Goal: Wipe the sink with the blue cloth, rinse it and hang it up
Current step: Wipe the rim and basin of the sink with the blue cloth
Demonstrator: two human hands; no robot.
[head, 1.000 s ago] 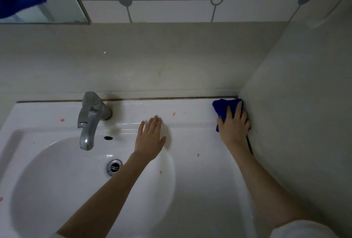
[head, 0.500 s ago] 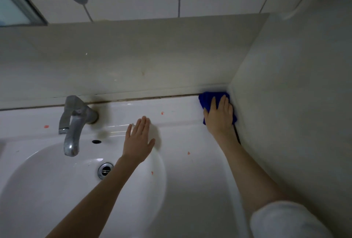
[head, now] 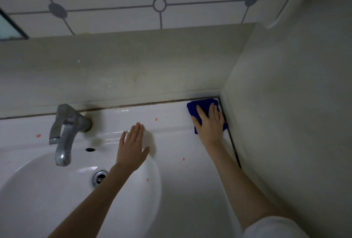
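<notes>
A folded blue cloth (head: pixel 198 106) lies flat on the white sink's (head: pixel 190 190) back right corner, against the side wall. My right hand (head: pixel 210 123) presses on it with straight fingers, covering most of it. Flat on the rim behind the basin rests my left hand (head: pixel 132 147), fingers straight and holding nothing. Small orange-red specks (head: pixel 156 119) dot the sink's top and basin.
A metal tap (head: pixel 63 134) stands at the back left over the basin, with the drain (head: pixel 99 177) and overflow hole (head: pixel 90 149) below it. Beige walls (head: pixel 285 104) close in behind and on the right. A mirror corner (head: pixel 7 28) shows at upper left.
My right hand has pushed the cloth a little further into the back corner. The view has shifted right, so the tap sits further left. My left hand has stayed put.
</notes>
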